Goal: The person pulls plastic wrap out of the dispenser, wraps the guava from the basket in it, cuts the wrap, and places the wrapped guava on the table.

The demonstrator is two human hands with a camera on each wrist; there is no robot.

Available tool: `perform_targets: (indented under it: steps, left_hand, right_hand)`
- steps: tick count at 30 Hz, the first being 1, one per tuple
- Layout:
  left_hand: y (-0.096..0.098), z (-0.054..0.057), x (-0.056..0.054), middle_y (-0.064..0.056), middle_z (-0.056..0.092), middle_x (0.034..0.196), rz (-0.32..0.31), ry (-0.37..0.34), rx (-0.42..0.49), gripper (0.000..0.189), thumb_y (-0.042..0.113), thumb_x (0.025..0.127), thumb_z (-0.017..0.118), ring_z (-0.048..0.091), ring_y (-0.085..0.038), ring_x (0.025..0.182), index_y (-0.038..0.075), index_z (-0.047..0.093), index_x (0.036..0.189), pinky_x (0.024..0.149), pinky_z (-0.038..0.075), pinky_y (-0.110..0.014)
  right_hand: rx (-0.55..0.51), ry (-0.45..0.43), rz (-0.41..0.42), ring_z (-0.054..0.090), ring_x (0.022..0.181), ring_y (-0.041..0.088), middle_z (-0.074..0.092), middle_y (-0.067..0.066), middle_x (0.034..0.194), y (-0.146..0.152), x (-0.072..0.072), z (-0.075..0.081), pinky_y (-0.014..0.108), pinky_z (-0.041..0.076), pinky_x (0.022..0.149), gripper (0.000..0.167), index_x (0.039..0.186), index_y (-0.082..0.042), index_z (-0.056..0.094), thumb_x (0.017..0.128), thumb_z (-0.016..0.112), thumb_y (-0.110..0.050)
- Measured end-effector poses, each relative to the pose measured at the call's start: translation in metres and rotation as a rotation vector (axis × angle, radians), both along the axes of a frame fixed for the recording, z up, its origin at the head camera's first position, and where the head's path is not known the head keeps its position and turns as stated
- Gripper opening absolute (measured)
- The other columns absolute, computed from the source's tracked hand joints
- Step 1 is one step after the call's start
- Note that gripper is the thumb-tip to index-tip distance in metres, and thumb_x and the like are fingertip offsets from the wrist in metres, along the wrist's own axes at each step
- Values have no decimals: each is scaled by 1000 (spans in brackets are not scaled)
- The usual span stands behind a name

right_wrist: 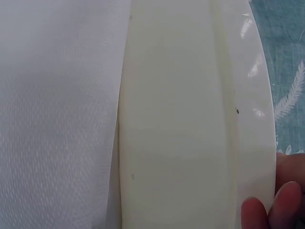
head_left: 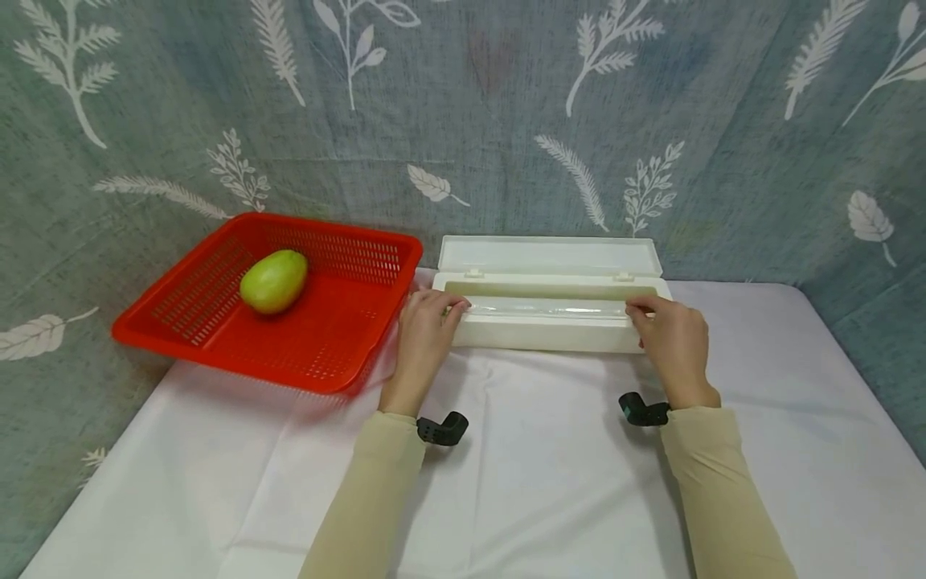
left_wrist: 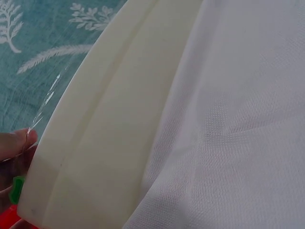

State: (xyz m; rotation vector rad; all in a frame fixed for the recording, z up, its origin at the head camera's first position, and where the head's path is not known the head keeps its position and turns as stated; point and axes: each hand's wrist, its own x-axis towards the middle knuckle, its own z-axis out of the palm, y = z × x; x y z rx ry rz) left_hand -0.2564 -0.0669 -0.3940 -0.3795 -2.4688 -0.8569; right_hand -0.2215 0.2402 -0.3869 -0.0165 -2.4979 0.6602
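Note:
A long white cling film dispenser point(head_left: 542, 338) lies at the back of the table, its lid point(head_left: 550, 256) tipped up against the cloth behind. Clear cling film point(head_left: 546, 307) stretches along the front of its opening. My left hand point(head_left: 419, 334) pinches the film at the left end between thumb and fingers; in the left wrist view the taut film runs up from the fingertips. At the opposite end my right hand point(head_left: 676, 338) pinches the film, with other fingers against the box's end. A small green piece point(left_wrist: 16, 189) shows at the left end.
A red plastic basket point(head_left: 289, 366) stands on the left, close to my left hand, with a yellow-green oval fruit point(head_left: 274, 281) inside. White cloth point(head_left: 535, 474) covers the table. A grey leaf-patterned curtain point(head_left: 492, 121) hangs right behind the box.

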Motion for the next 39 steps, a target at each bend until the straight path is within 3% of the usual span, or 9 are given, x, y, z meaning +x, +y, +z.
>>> perform_targets:
  steps: [8,14,20,24,28,34,39]
  left_hand:
    - [-1,0,2,1,66,87,-60,-27,-10,15,21,82,65,49,-18,91,13,69,94,91,31,-39]
    - [-1,2,3,-1,66,87,-82,-24,3,19,17,81,66,49,-20,88,11,69,98,87,33,-37]
    - [3,-1,-2,-2,66,85,-26,25,-1,12,20,82,65,50,-20,82,12,71,89,78,38,-34]
    - [3,-3,-2,-2,65,85,-8,37,5,11,17,82,65,50,-20,79,12,69,91,73,38,-33]
    - [3,-1,-3,-3,65,84,-27,49,19,15,12,82,64,50,-21,78,11,68,96,74,39,-33]
    - [1,-1,-1,-4,65,88,11,-13,53,21,18,84,63,56,-21,88,11,66,103,92,35,-36]
    - [1,5,1,-4,66,90,6,24,67,15,23,84,63,57,-20,85,11,68,92,81,41,-33]
  right_hand:
    - [-32,52,-18,56,50,22,59,12,101,0,-1,-2,42,42,55,12,90,-4,65,84,62,-14]
    - [-47,34,-2,52,44,18,64,11,72,2,0,-1,33,36,44,14,92,-6,63,85,61,-18]
    - [-61,48,25,52,46,17,64,9,68,6,0,1,31,35,42,12,90,-8,63,84,62,-18]
    - [-73,54,13,54,50,17,62,6,65,6,0,2,32,36,44,11,89,-8,65,83,63,-18]
    - [-92,72,1,57,57,19,64,7,74,6,0,6,35,38,51,12,89,-7,65,84,63,-17]
    - [-102,72,26,58,69,22,62,9,82,6,0,7,39,40,61,14,91,-5,64,85,61,-18]
    - [-111,90,32,56,81,27,57,10,91,7,1,9,41,40,64,15,93,-4,62,87,58,-17]
